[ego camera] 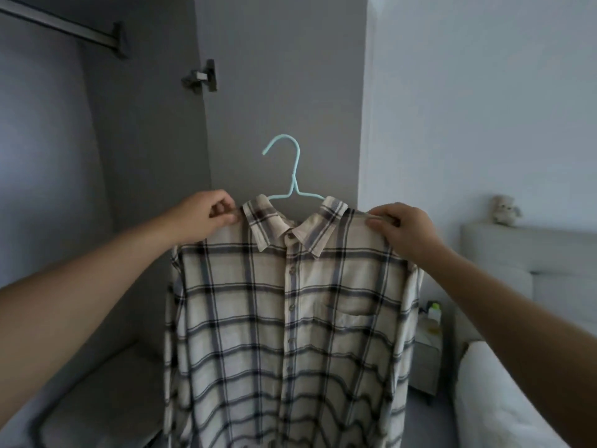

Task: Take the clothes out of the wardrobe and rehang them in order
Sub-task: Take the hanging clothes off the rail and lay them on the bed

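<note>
Grey wardrobe interior (97,189) fills the left, its rail (58,24) bare. Nearest, the left hand (206,215) and right hand (403,227) pinch the shoulders of a plaid shirt (290,318) on a teal hanger (290,176), held up before the wardrobe door (281,76). Farther right sits a bed (517,399).
</note>
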